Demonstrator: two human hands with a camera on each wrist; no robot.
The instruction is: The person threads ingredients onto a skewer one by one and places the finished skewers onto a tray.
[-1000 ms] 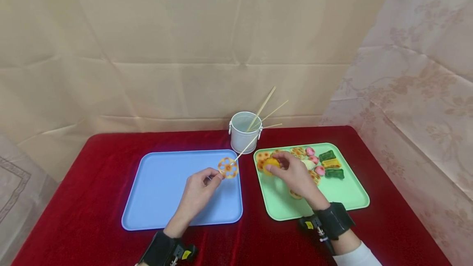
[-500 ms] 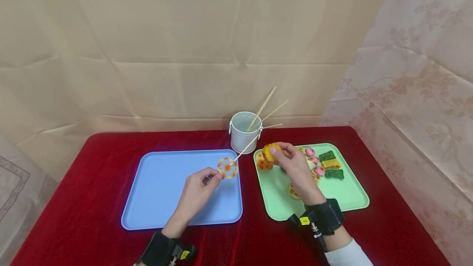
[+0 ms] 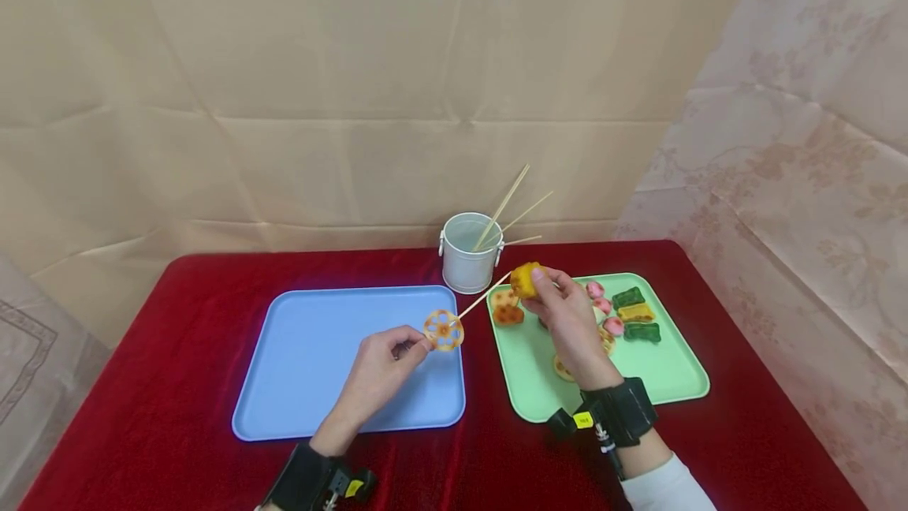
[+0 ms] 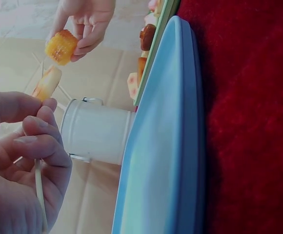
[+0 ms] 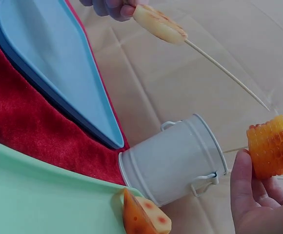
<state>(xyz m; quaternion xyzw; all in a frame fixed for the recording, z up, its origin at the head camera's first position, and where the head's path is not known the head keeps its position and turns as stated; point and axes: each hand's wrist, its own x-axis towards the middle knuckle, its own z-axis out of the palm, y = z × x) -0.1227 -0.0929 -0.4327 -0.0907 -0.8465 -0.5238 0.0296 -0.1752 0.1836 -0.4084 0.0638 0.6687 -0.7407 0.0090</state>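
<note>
My left hand pinches a bamboo skewer that carries one lotus root slice, held above the right side of the blue tray. Beyond the slice, the skewer's bare tip points up and to the right. Between thumb and fingers of my right hand is a yellow piece of corn, raised over the green tray's far left corner. In the right wrist view the skewer tip is close to the corn piece, with a small gap showing. The lower skewer runs through the left palm in the left wrist view.
A white bucket with several skewers stands behind the trays. The blue tray lies left. On the green tray are brown-spotted pieces, pink balls, and green pieces, partly behind my right hand.
My right hand has lifted the corn up from the green tray and turned it. The left hand has shifted the skewer slightly, bringing its tip toward the corn.
</note>
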